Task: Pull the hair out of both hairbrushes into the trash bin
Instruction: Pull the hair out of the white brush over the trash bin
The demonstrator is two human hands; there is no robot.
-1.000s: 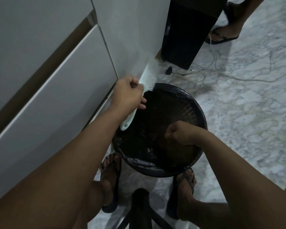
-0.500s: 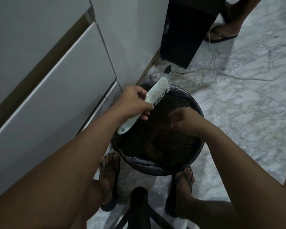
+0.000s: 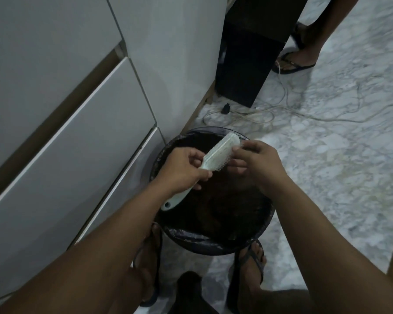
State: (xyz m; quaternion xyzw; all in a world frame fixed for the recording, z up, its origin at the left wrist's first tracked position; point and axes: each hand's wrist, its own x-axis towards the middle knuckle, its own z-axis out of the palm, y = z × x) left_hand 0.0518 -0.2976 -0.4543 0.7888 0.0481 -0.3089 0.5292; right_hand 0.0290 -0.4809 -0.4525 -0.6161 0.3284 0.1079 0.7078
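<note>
A white hairbrush (image 3: 220, 152) hangs over the round black trash bin (image 3: 204, 242), which is lined with a dark bag and holds a brownish mass of hair. My left hand (image 3: 182, 171) grips the brush by its handle, and the handle's end pokes out below my wrist. My right hand (image 3: 255, 160) is at the brush's head, its fingertips curled against the bristles. Whether hair is pinched between those fingers is too dim to tell. Only one brush is in view.
White cabinet drawers (image 3: 66, 132) stand close on the left. A black box (image 3: 247, 64) stands behind the bin, with cables (image 3: 281, 109) strewn over the marble floor. Another person's sandalled foot (image 3: 293, 60) is at the top right. My own feet flank the bin.
My right hand has risen out of the bin and reached the brush's bristles. My left hand has lowered and tilted the brush over the bin.
</note>
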